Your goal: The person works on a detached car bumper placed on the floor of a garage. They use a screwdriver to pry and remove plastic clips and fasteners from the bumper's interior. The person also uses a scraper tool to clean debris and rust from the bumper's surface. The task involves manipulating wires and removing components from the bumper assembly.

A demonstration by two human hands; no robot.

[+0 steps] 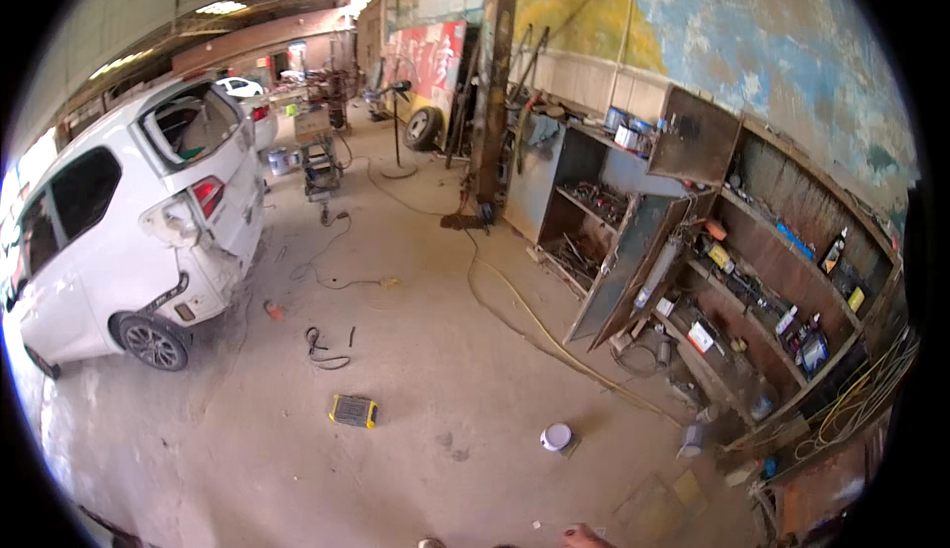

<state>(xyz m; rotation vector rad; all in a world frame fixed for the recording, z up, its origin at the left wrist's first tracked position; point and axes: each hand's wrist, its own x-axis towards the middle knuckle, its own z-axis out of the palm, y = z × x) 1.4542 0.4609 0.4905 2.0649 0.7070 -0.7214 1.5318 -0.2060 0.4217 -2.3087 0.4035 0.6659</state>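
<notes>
Only a small part of my right hand (584,536) shows, at the lower edge right of the middle. Most of its fingers are cut off, so whether it holds anything is hidden. My left hand is out of the picture. Nearest to the right hand on the floor, a small white tub with a pale lid (556,437) stands upright. Farther left lies a black box with yellow corners (353,410). Beyond that box is a looped dark strap or cable (325,352).
A white car (109,241) with rear damage stands at left. Metal cabinets with swung-out doors (633,261) and cluttered shelves (792,281) line the right wall. A yellowish hose (539,325) crosses the floor. Farther off are a wheeled cart (319,162) and a tyre (424,128).
</notes>
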